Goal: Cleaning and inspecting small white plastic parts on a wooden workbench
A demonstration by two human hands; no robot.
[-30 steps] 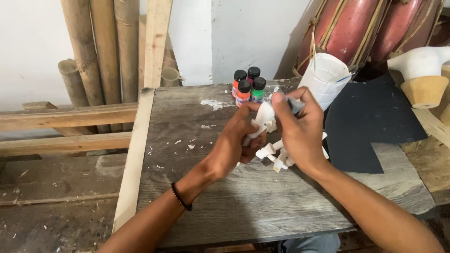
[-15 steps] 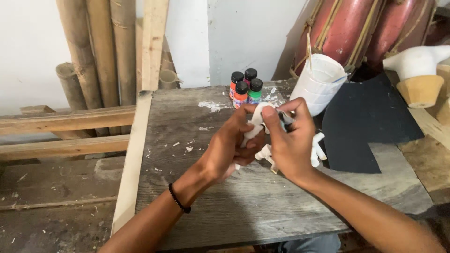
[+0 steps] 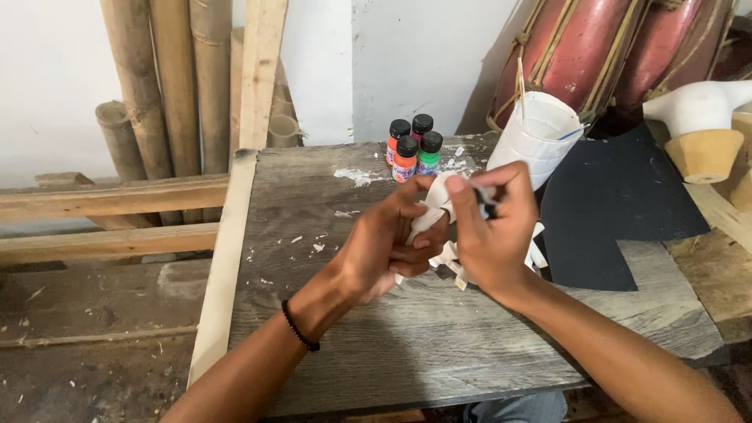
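White figure (image 3: 439, 205), a small pale model with stubby legs sticking out below, sits between both hands above the middle of the grey wooden worktop (image 3: 407, 345). The left hand (image 3: 384, 247) is curled around its body from the left, fingers closed on it. The right hand (image 3: 492, 227) covers it from the right and pinches a thin dark tool (image 3: 484, 202) at the figure's top; what kind of tool cannot be told.

Four small paint bottles (image 3: 413, 146) with black caps stand bunched at the worktop's far edge, holding orange, red, green and a further colour that is hard to read. Just right of them a white paper cup (image 3: 539, 139) leans tilted, with a thin stick (image 3: 519, 78) rising from it. A black sheet (image 3: 607, 207) lies on the right.

Compared with half a second ago, the hands have stayed in the same grip and place, and the bottles and cup have not moved.
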